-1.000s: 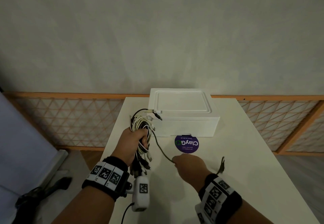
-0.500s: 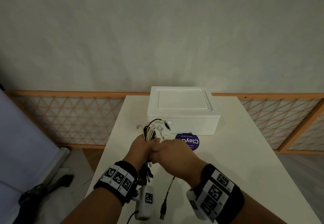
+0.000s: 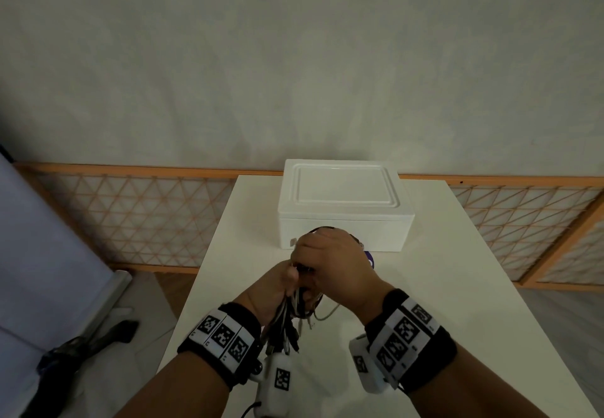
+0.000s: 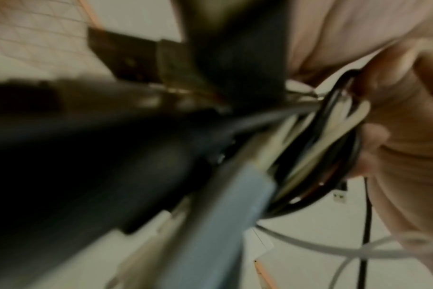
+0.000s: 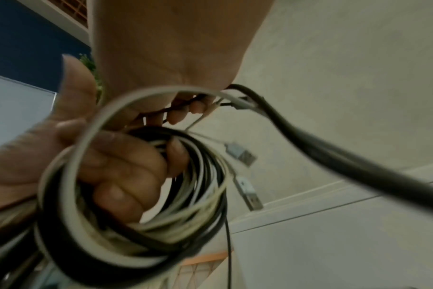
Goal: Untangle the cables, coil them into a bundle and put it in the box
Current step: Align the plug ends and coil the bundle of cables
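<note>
My left hand (image 3: 276, 288) grips a coiled bundle of black and white cables (image 5: 141, 221) above the white table (image 3: 457, 286). Several plug ends (image 3: 287, 329) hang below that fist. My right hand (image 3: 330, 260) lies over the top of the bundle and its fingertips (image 5: 183, 111) pinch a dark cable (image 5: 334, 154) that runs off the coil. Two USB plugs (image 5: 245, 172) dangle beside the loops. The left wrist view is blurred and shows the cables (image 4: 321, 148) in the palm. The white box (image 3: 343, 208) stands just beyond the hands with its lid on.
A purple round sticker (image 3: 370, 259) peeks out on the table before the box. A wooden lattice rail (image 3: 147, 215) runs behind the table. A pale panel (image 3: 42, 254) and a dark object on the floor (image 3: 88, 345) lie to the left.
My right hand came in from the right with the dark cable, met the left hand, and now covers the top of the bundle. The loose end that hung low has been drawn up.
</note>
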Tool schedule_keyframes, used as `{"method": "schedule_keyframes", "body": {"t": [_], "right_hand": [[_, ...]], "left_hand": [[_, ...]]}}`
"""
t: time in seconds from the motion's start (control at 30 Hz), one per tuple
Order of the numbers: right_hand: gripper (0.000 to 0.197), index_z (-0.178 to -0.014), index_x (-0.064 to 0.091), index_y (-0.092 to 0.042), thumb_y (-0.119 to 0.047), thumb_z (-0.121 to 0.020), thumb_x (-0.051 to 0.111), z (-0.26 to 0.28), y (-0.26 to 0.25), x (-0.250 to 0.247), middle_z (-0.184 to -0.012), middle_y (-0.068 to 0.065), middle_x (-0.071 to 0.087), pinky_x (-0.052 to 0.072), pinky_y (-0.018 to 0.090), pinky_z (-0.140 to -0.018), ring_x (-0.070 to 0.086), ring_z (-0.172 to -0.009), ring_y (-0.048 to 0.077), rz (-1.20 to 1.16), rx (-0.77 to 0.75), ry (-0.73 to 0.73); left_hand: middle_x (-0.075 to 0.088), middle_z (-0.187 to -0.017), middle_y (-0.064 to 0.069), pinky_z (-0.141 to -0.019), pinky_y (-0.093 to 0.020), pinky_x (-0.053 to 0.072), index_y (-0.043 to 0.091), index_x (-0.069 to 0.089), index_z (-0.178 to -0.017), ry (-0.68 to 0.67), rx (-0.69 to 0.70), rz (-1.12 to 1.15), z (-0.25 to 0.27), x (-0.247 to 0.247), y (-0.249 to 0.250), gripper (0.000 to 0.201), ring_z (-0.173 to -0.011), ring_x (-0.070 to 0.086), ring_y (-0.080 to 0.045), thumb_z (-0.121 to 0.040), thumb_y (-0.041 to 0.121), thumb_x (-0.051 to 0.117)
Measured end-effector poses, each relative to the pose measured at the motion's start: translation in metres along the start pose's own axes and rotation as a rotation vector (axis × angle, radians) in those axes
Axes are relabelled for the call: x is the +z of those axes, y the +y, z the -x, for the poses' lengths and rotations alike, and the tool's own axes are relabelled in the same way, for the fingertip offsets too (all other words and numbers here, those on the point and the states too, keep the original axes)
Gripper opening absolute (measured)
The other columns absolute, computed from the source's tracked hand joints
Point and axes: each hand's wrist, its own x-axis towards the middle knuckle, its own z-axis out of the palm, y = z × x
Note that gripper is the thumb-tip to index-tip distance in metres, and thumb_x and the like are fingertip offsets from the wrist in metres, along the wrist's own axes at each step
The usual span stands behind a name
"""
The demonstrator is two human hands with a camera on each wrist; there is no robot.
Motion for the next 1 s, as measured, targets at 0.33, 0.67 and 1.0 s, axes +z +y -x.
{"method": "schedule_keyframes", "body": {"t": [0.33,0.67,1.0], "right_hand": [[0.021,-0.095,0.072,-0.019,-0.015,-0.074,0.069,-0.005,0.017,-0.025,-0.102,-0.005,0.067,0.045,0.025,-0.088,0.059,-0.095,0.007,-0.436,0.121,-0.177],[0.030,-0.084,0.067,-0.008,-0.036,-0.090,0.056,0.049,0.015,-0.030,-0.070,0.000,0.066,0.047,0.023,-0.053,0.059,-0.051,0.011,-0.565,1.051,-0.636],[0.027,-0.066,0.051,-0.024,-0.016,-0.091,0.053,0.015,-0.022,-0.005,-0.076,0.008,0.066,0.053,0.034,-0.064,0.066,-0.073,0.025,-0.646,0.771,-0.349]], "left_hand": [[0.045,-0.046,-0.002,-0.048,-0.023,0.041,0.005,0.051,-0.072,0.087,-0.123,-0.117,0.008,0.002,-0.002,0.036,-0.041,0.047,-0.015,-0.064,0.033,0.073],[0.045,-0.046,-0.010,-0.051,-0.025,0.043,0.009,0.045,-0.045,0.473,-0.095,-0.132,0.004,-0.010,0.000,0.048,-0.041,0.044,-0.020,-0.092,0.012,0.054],[0.065,-0.081,-0.022,-0.069,-0.036,0.051,-0.003,0.068,-0.090,0.400,-0.130,-0.156,-0.002,0.010,-0.002,0.054,-0.075,0.062,-0.030,-0.084,0.051,0.061]]}}
